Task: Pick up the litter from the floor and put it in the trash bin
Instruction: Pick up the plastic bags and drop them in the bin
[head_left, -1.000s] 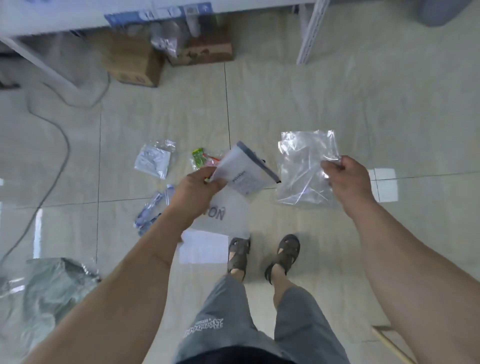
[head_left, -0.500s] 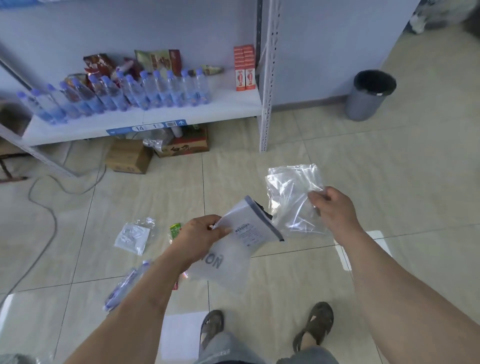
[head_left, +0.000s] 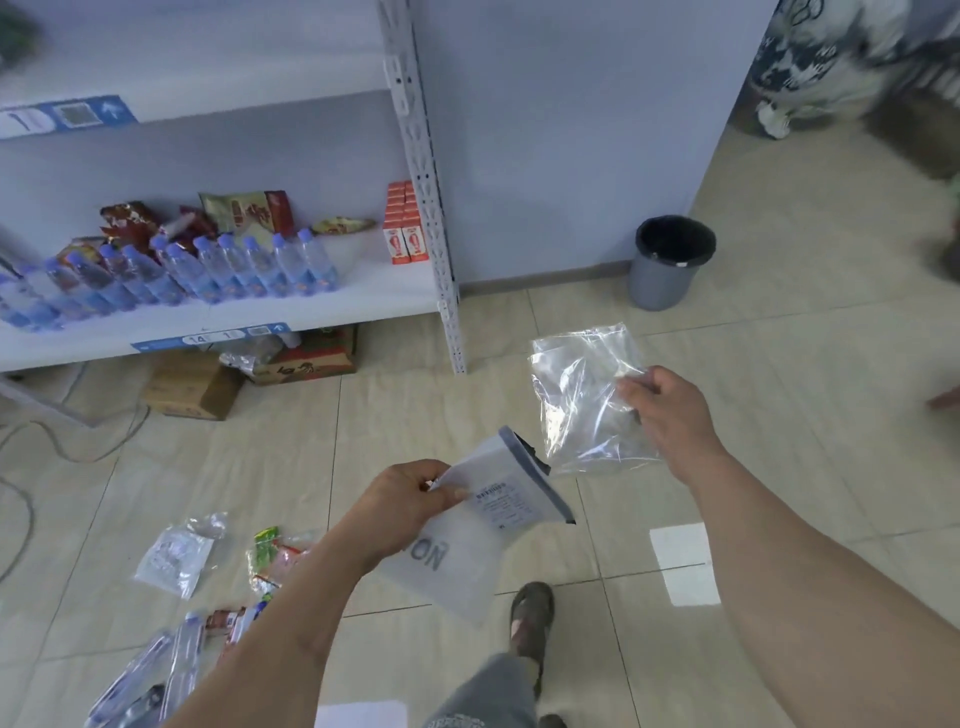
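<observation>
My left hand (head_left: 402, 501): pinching frosted white zip pouch (head_left: 480, 525). My right hand (head_left: 667, 415): pinching crumpled clear plastic bag (head_left: 582, 400). Grey round trash bin (head_left: 662, 283): ahead, well apart.

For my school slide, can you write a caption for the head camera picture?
Left hand holds a white pouch, right hand a clear bag; trash bin ahead.

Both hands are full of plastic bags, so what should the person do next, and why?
Probably step toward the trash bin: the left hand grips a white bag, the right hand a clear bag, and the bin stands ahead, out of reach.
</observation>
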